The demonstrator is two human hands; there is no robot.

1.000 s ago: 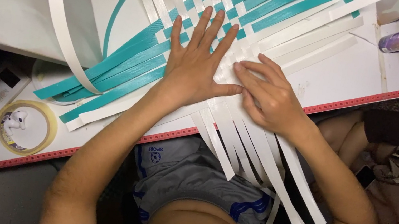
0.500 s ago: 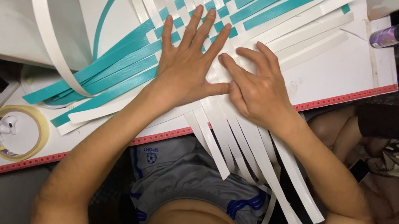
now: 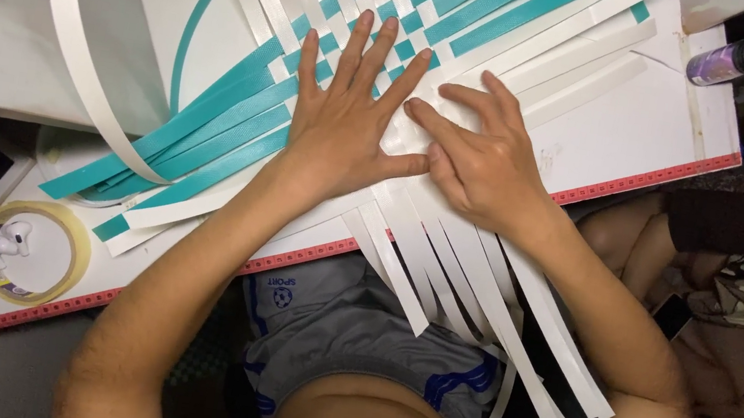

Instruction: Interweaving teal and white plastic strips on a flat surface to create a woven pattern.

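Both hands have crept a little up the board since a second ago, and the right hand's fingers now reach further in toward the left thumb. The left hand (image 3: pixel 346 120) lies flat, palm down, fingers spread wide, pressing on the woven mat (image 3: pixel 388 43) of teal and white strips; it grips nothing. The right hand (image 3: pixel 484 162) lies just beside it, touching it near the thumb, fingers loosely bent and pushing at the white strips where the weave ends; it holds nothing either.

Under and above both hands the weave runs up toward the top edge of the view. Loose teal strips (image 3: pixel 203 147) fan out to the left of the left wrist. Loose white strips (image 3: pixel 487 302) run from below the right hand past the edge of the counter (image 3: pixel 621 144) and hang over the person's lap. One long white strip (image 3: pixel 72 32) curves in an arc well to the left.

Further out, a roll of tape (image 3: pixel 71 256) lies on the counter near the left forearm, with a small white figure inside it. A purple bottle (image 3: pixel 739 60) lies at the far right corner.
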